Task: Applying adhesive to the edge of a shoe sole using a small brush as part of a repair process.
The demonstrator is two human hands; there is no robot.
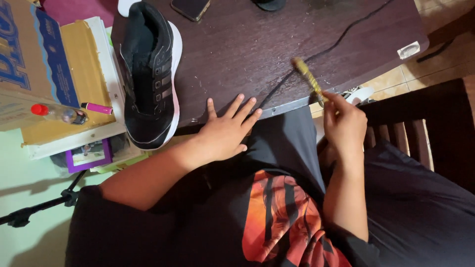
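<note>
- My right hand [345,123] is clenched round the lower end of a slim yellowish-handled brush [308,78], which angles up and left over the near edge of the dark brown wooden counter [257,44].
- The brush's bristle end sits just beside the black cord-like lace [326,49] that runs diagonally across the counter; can't tell if they touch.
- My left hand [225,133] is released, fingers spread, palm flat on the counter's near edge, holding nothing.
- A black knit sneaker w/ white sole [151,74] stands on the counter's left end, toe toward me, well apart from the brush.
- Doing this well, as I judge it: keep the left hand pressed flat to steady the counter, keep short light strokes w/ the brush, and work away from the body so grit doesn't land on my lap.
- Counts: 1 sneaker, 1 brush, 1 lace on the counter.
- Also 1 dark phone [190,7] at the far edge.
- Left of the counter: 1 cardboard box [34,59], 1 small clear bottle w/ red cap [57,112], 1 pink lighter-like stick [97,108].
- 1 dark wooden chair [425,128] at my right.
</note>
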